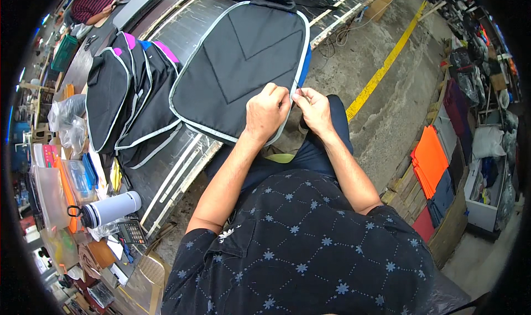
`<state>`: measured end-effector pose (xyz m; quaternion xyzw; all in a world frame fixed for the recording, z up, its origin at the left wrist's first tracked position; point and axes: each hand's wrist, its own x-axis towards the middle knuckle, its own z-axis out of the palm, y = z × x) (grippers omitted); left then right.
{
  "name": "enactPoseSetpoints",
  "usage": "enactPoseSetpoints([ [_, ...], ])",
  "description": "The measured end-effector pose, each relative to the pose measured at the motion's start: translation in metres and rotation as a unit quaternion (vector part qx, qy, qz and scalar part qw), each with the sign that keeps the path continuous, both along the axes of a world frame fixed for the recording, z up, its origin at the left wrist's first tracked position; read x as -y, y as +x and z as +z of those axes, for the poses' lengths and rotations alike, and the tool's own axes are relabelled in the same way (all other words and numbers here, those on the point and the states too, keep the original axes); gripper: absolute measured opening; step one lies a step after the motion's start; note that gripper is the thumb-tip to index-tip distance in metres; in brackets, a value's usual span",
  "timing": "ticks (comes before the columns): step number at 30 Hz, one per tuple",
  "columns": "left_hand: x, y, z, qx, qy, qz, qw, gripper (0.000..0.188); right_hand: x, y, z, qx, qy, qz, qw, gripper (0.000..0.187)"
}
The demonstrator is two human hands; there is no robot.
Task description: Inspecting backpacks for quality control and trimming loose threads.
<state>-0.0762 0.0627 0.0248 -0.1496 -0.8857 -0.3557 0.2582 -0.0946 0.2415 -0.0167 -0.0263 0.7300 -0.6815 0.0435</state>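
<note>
A black bag (243, 55) with grey edge binding and stitched V-shaped lines lies across my lap and the table edge. Blue fabric shows along its right side. My left hand (268, 111) is closed on the bag's near right edge, knuckles up. Just right of it, my right hand (315, 110) pinches at the grey binding. A thin dark sliver shows at those fingertips, too small to name. To the left, several similar black bags (133, 99) with grey binding and pink and blue patches lean together on the table.
The dark worktable (157, 185) carries a white bottle (113, 208), a calculator (131, 232) and plastic-wrapped items. A person (97, 2) sits at the far left, near a grey case (136, 8). Orange sheets (430, 163) lie on a right-hand bench. A yellow line (387, 63) crosses the floor.
</note>
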Motion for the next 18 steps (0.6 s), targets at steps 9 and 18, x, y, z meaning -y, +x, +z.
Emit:
enactPoseSetpoints([
  [9,0.002,-0.001,0.001,0.061,0.137,0.013,0.989,0.009,0.003,0.002,0.005,-0.042,0.030,-0.010,0.999,0.027],
  [18,-0.001,0.009,0.020,0.035,0.103,0.014,0.994,0.015,0.001,0.003,0.008,-0.026,-0.001,0.008,1.000,0.027],
])
